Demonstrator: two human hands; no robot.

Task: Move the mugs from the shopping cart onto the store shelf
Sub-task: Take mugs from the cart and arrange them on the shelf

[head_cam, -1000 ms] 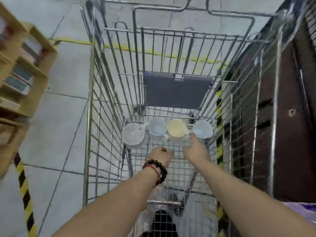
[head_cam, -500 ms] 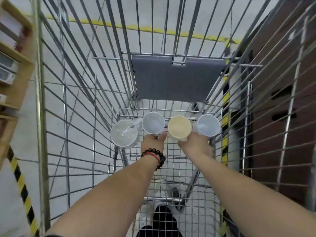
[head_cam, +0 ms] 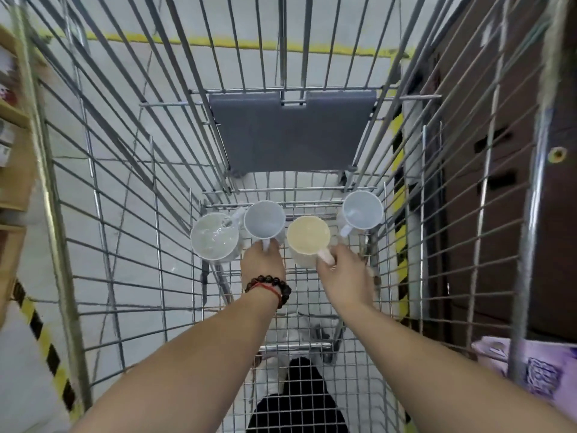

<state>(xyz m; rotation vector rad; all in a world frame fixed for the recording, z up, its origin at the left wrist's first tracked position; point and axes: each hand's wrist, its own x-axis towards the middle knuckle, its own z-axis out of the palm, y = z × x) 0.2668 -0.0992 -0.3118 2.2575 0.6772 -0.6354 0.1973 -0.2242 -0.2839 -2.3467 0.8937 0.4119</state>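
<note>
Both forearms are bare, no sleeves showing anywhere up to the near edge. The left hand has two bracelets stacked at the wrist: a chunky dark beaded bracelet and a thin red cord just nearer. The right hand wears nothing, no rings or watch visible.

Cart: held four mugs in a row at its far end.
Left hand: gripped the blue mug's handle.
Right hand: gripped the cream mug's handle.
</note>
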